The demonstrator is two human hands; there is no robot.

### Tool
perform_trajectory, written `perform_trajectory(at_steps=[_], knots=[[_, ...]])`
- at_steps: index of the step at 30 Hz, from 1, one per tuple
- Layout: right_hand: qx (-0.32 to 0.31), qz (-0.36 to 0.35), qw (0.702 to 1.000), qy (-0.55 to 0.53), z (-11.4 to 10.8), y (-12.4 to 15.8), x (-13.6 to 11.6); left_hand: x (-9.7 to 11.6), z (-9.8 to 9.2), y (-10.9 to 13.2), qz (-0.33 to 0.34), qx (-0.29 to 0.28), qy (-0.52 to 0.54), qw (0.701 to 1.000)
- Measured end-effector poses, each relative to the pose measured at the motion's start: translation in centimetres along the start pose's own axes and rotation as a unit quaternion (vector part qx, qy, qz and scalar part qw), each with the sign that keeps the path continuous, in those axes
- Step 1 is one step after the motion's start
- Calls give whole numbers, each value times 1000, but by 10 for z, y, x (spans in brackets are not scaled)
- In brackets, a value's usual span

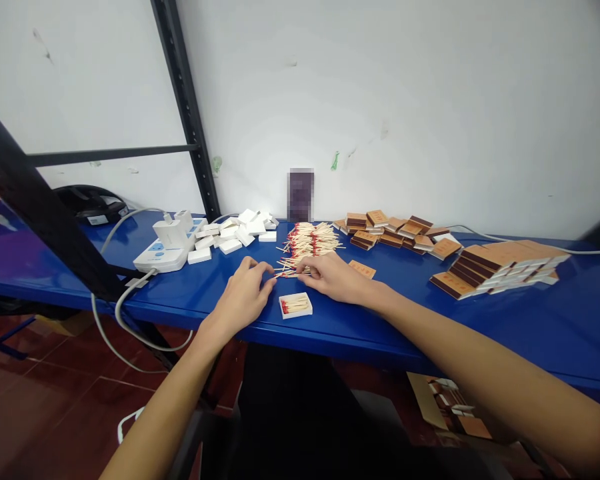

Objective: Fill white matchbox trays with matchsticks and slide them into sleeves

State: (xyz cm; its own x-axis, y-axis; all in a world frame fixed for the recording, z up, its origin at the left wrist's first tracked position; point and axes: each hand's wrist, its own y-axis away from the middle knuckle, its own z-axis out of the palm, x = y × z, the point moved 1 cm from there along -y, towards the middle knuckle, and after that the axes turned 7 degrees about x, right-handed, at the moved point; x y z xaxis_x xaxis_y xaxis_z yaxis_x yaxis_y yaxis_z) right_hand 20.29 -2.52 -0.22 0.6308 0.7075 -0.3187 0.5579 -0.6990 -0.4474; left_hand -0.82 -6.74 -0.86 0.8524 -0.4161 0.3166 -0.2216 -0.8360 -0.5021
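Observation:
A heap of red-tipped matches [309,243] lies on the blue table [530,320]. At its near edge both hands meet over a small bunch of matches [289,271]. My left hand [244,293] has its fingers curled, the tips pinched at the bunch's left end. My right hand [333,275] lies palm down with fingers closed on the bunch's right end. Just in front of the hands sits a white inner tray [295,305] holding matches. A single brown sleeve [362,269] lies beside my right hand.
Empty white trays [235,235] are piled at the back left beside a white power strip [166,250] with cables. Brown matchbox sleeves [393,232] lie at the back, and filled boxes [500,267] are stacked at right. A black shelf post [187,107] stands at left.

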Motion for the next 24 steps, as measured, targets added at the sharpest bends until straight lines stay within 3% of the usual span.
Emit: perform_trajectory(at_steps=[11,15,19,24], knots=[[-23,12,999,22,5,0,-4,-4,6,-9,8,-10,-17,1000],[-20,27,999,21,5,-2,-5,-9,-1,-7,-11,11,93,996],[-30,16,999,20,8,-6,-4,-15,-4,-5,-82,33,285,954],[-64,-1,998,24,8,-10,-5,-20,-4,-5,-84,51,343,934]])
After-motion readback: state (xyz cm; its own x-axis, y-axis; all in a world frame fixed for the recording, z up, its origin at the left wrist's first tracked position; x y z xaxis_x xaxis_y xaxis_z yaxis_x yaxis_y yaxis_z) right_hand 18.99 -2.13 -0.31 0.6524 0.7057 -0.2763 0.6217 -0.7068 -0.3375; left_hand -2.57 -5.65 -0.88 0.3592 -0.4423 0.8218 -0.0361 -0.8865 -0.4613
